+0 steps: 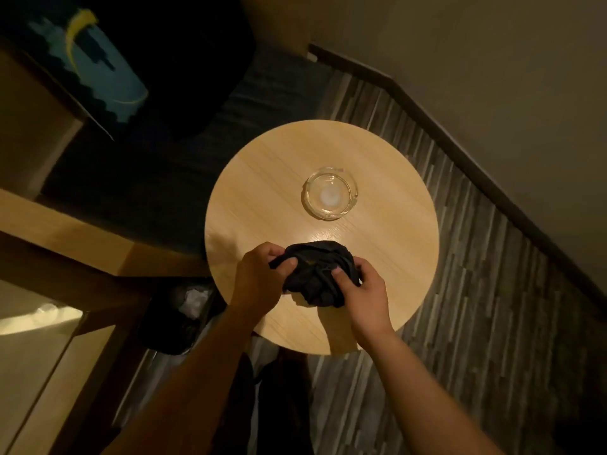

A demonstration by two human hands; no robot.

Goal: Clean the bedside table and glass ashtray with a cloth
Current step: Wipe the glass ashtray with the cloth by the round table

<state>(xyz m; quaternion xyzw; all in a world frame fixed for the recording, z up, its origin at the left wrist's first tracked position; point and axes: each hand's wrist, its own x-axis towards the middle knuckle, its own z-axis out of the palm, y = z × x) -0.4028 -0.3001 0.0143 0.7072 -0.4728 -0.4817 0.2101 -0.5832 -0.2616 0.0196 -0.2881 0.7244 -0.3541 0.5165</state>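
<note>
Both forearms are reaching in from the bottom edge, bare, and converging over the near part of a round table (377, 264). Left hand (259, 277) is gripping the left side of a dark cloth (317, 274), with the thumb pressing on top of a fold and the fingers curling behind it. Right hand (364, 300) is gripping the right side of the same cloth, thumb lying on top and fingers wrapping underneath. Hands are sitting close together, each clamping the bundle from its own side. Cloth is bunching into a crumpled mass between them, over the near half of the tabletop; whether it is touching the wood cannot be determined.

Tabletop is showing a pale wood grain, with a bright patch of reflected light just beyond the cloth. Glass ashtray (330, 196) is standing upright on the table, slightly beyond centre, apart from the cloth and from both hands. It is appearing clear, with a pale disc showing at its base.

Striped grey carpet (476, 290) is surrounding the table on the right, bordered by a dark skirting board (460, 142) at the foot of the wall. Dark bin (177, 316) is standing beside the table's left edge, holding something pale and crumpled. Wooden furniture (65, 231) is occupying the left side of the view.
</note>
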